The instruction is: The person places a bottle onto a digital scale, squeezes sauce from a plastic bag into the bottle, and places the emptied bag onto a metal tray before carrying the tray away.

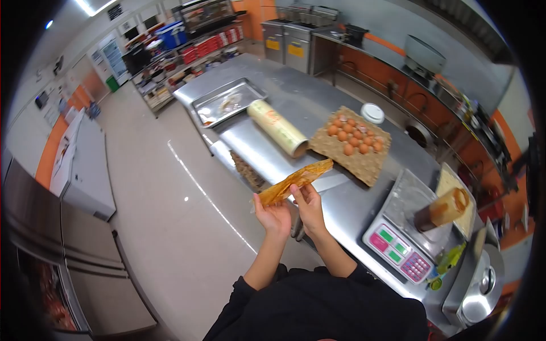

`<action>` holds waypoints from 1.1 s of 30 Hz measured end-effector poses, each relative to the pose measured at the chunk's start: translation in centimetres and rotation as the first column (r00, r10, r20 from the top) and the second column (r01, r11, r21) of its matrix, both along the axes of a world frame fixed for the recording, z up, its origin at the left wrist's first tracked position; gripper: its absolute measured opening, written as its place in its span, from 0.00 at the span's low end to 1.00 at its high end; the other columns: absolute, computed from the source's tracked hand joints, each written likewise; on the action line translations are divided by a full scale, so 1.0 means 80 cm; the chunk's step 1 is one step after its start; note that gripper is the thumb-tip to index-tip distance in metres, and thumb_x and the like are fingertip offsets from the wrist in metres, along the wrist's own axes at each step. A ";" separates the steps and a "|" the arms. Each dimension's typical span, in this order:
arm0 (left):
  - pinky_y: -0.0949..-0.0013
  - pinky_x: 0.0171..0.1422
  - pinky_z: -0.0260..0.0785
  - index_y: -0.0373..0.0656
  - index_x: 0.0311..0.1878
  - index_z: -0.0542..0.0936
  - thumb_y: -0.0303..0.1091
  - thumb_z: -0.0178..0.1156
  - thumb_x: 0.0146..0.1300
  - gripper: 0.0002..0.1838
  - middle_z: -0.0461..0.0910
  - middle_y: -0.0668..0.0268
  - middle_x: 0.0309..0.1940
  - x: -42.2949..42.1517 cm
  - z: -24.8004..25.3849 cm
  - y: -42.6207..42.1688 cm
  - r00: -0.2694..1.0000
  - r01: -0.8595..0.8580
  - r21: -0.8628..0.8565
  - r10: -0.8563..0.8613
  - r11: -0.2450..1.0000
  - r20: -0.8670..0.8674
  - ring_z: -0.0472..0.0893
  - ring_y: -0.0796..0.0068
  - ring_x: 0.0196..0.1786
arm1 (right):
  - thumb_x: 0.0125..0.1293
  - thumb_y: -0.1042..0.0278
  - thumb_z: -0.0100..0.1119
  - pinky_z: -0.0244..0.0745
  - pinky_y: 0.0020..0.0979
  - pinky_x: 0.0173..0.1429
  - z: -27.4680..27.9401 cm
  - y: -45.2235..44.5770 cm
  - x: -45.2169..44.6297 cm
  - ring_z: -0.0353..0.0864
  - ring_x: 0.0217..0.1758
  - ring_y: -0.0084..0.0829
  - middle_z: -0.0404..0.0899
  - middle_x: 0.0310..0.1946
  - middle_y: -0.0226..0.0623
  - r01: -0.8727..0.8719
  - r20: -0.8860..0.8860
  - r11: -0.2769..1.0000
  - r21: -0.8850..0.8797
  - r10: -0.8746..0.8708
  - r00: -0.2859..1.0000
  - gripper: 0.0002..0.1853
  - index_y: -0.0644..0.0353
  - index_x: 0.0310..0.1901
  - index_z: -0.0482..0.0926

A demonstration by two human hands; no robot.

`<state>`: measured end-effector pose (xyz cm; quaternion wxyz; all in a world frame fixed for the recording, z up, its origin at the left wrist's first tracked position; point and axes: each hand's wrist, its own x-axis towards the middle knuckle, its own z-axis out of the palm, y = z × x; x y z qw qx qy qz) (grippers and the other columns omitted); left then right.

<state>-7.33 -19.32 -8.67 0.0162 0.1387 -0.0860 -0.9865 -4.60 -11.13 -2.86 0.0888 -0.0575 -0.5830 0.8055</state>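
Observation:
Both hands hold up a long, flat, amber-brown piece (pixel 301 176) with a wrinkled, shiny surface that looks like clear film; what is inside I cannot make out. My left hand (pixel 273 215) cups its lower left end, with the thumb at the edge. My right hand (pixel 307 206) pinches it near the middle, thumb on the near face. Just beyond, on the steel table (pixel 227 139), lies a big roll of plastic wrap (pixel 277 128). A knife-like flat blade (pixel 335 182) lies on the table to the right of my right hand.
An egg tray (pixel 358 165) holds several brown eggs, with a white lid or tub (pixel 372 112) behind it. A steel tray (pixel 199 108) sits at the far left of the table. On the right stand a digital scale (pixel 378 241) and a sauce bottle (pixel 441 211).

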 end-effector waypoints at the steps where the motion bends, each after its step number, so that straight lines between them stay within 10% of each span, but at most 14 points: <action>1: 0.58 0.66 0.58 0.41 0.59 0.64 0.52 0.46 0.67 0.26 0.67 0.58 0.56 0.009 0.011 -0.024 1.000 0.000 -0.059 -0.001 0.998 -0.014 0.66 0.60 0.60 | 0.65 0.61 0.57 0.66 0.25 0.50 -0.008 -0.019 -0.014 0.72 0.45 0.18 0.76 0.43 0.28 -0.001 -0.015 1.000 -0.014 0.001 1.000 0.18 0.61 0.53 0.71; 5: 0.63 0.66 0.56 0.46 0.61 0.63 0.51 0.55 0.62 0.28 0.66 0.60 0.57 0.030 0.000 -0.121 0.953 0.130 -0.040 -0.136 0.991 -0.269 0.65 0.62 0.62 | 0.65 0.61 0.57 0.68 0.22 0.43 -0.023 -0.077 -0.056 0.73 0.42 0.17 0.77 0.42 0.28 -0.158 -0.037 0.971 -0.181 0.154 0.987 0.17 0.61 0.50 0.72; 8: 0.63 0.66 0.57 0.47 0.62 0.63 0.46 0.58 0.61 0.29 0.63 0.58 0.60 0.033 -0.021 -0.176 0.965 -0.125 -0.330 0.038 0.936 -0.260 0.63 0.62 0.64 | 0.63 0.64 0.59 0.70 0.21 0.34 -0.021 -0.110 -0.079 0.74 0.33 0.16 0.78 0.34 0.28 -0.220 -0.017 0.971 -0.099 0.219 0.976 0.13 0.61 0.46 0.74; 11: 0.64 0.63 0.61 0.42 0.59 0.66 0.37 0.63 0.58 0.27 0.67 0.57 0.58 0.011 -0.009 -0.224 0.975 -0.189 -0.811 0.007 0.554 -0.223 0.69 0.67 0.59 | 0.61 0.67 0.62 0.69 0.18 0.31 -0.030 -0.133 -0.105 0.74 0.28 0.15 0.77 0.29 0.28 -0.279 0.043 0.954 0.108 0.276 0.960 0.11 0.62 0.42 0.75; 14: 0.71 0.55 0.68 0.37 0.55 0.69 0.31 0.63 0.59 0.22 0.74 0.59 0.50 -0.027 -0.008 -0.264 0.940 0.082 -0.850 -0.323 0.521 -0.107 0.76 0.74 0.50 | 0.60 0.69 0.64 0.67 0.17 0.29 -0.032 -0.166 -0.133 0.73 0.26 0.15 0.76 0.27 0.28 -0.364 0.077 0.920 0.144 0.356 0.931 0.10 0.62 0.39 0.74; 24: 0.74 0.39 0.75 0.35 0.50 0.73 0.29 0.58 0.63 0.14 0.79 0.61 0.38 -0.234 -0.039 -0.356 0.964 0.194 -0.797 -0.262 0.572 0.046 0.81 0.77 0.36 | 0.63 0.63 0.59 0.74 0.21 0.34 -0.087 -0.255 -0.340 0.76 0.38 0.20 0.76 0.37 0.32 -0.499 0.168 0.865 0.051 0.485 0.858 0.14 0.65 0.44 0.74; 27: 0.73 0.40 0.75 0.35 0.50 0.73 0.30 0.56 0.64 0.13 0.79 0.61 0.39 -0.305 -0.013 -0.396 0.926 0.264 -0.878 -0.360 0.399 0.115 0.81 0.76 0.38 | 0.63 0.63 0.59 0.76 0.24 0.36 -0.076 -0.281 -0.396 0.77 0.41 0.22 0.75 0.39 0.33 -0.519 0.233 0.853 -0.051 0.515 0.825 0.15 0.63 0.46 0.72; 33: 0.68 0.50 0.73 0.35 0.53 0.73 0.40 0.50 0.69 0.18 0.78 0.62 0.44 -0.410 -0.018 -0.456 0.872 0.388 -0.815 -0.458 0.431 0.173 0.78 0.74 0.47 | 0.61 0.65 0.59 0.76 0.27 0.38 -0.087 -0.290 -0.492 0.77 0.37 0.22 0.77 0.36 0.32 -0.305 0.314 0.917 -0.258 0.378 0.871 0.12 0.59 0.44 0.72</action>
